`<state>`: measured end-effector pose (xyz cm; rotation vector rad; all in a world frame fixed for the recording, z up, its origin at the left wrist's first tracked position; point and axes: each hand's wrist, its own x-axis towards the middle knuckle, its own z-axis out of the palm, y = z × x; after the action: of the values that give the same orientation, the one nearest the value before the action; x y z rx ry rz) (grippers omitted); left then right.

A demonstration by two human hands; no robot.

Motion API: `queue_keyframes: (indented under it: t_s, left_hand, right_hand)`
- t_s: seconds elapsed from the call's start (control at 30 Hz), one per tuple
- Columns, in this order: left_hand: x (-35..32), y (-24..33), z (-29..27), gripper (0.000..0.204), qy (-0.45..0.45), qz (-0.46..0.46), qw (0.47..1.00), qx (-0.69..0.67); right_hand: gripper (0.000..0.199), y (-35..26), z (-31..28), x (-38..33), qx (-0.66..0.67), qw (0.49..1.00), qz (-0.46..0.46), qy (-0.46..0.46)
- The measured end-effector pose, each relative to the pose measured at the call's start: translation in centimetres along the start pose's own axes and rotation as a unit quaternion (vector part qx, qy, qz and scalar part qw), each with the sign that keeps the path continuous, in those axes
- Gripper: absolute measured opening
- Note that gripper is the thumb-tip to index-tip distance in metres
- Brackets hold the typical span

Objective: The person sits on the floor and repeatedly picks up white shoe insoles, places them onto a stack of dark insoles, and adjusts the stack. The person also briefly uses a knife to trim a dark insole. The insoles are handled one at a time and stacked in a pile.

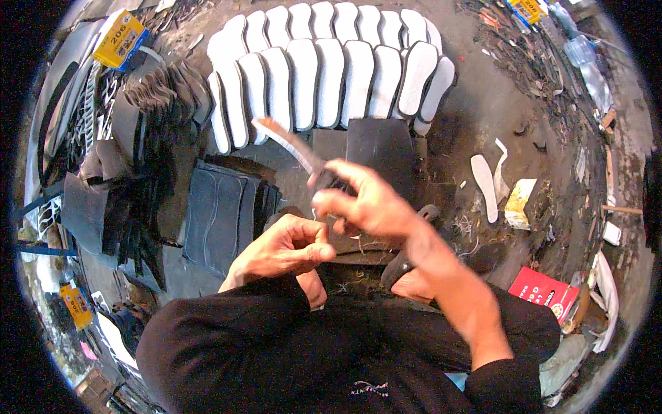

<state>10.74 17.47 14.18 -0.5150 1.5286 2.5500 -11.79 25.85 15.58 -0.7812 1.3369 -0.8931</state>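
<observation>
My right hand [376, 207] is wrapped round the dark handle of a knife-like tool [293, 148]. Its long, narrow, pale blade, brownish at the tip, points up and left; motion blurs it. Close by on the left, my left hand [279, 245] has its fingers curled and the thumb pressed to them; whatever they pinch, if anything, is too small to make out. Beyond my hands lies a dark flat sheet [379, 148]. White insoles [301, 83] with dark edges stand in two curved rows on the ground past it.
Dark sole sheets [221, 214] and piled dark offcuts [155, 103] lie to the left. A yellow box [121, 41] sits at the far left. On the right are a loose white insole [484, 186], yellow paper [520, 205], a red tin [541, 293] and plastic bottles [583, 58].
</observation>
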Motion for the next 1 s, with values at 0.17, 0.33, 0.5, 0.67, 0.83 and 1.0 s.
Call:
queue_keyframes:
  t_s: [0.17, 0.33, 0.5, 0.67, 0.83, 1.0]
  left_hand:
    - [3.9, -0.7, -1.0, 0.032, 0.103, 0.036, 0.992, 0.062]
    - [14.7, -4.1, -4.3, 0.04, 0.175, 0.175, 0.924, 0.292]
    - [25.1, -6.4, -5.6, 0.088, 0.225, 0.251, 0.768, 0.544]
    - [26.8, -6.1, -4.9, 0.093, 0.249, 0.172, 0.728, 0.615]
    - [27.3, -3.4, -5.6, 0.094, 0.268, 0.08, 0.741, 0.61]
    - [25.5, 2.2, -6.1, 0.063, 0.126, -0.002, 0.922, 0.365]
  right_hand:
    - [0.03, -16.3, -24.2, 0.4, -0.292, 0.903, -0.258, 0.183]
    - [0.023, -32.5, -39.8, -13.5, -0.356, 0.722, -0.296, 0.513]
    - [0.036, -21.8, -44.7, -28.9, -0.707, 0.535, -0.098, 0.452]
    - [0.038, 2.2, -22.2, -30.5, -0.492, 0.776, 0.101, 0.381]
    - [0.029, 31.8, -17.4, -37.1, -0.305, 0.732, 0.3, 0.531]
    - [0.037, 45.8, -15.9, -41.0, -0.318, 0.667, 0.293, 0.607]
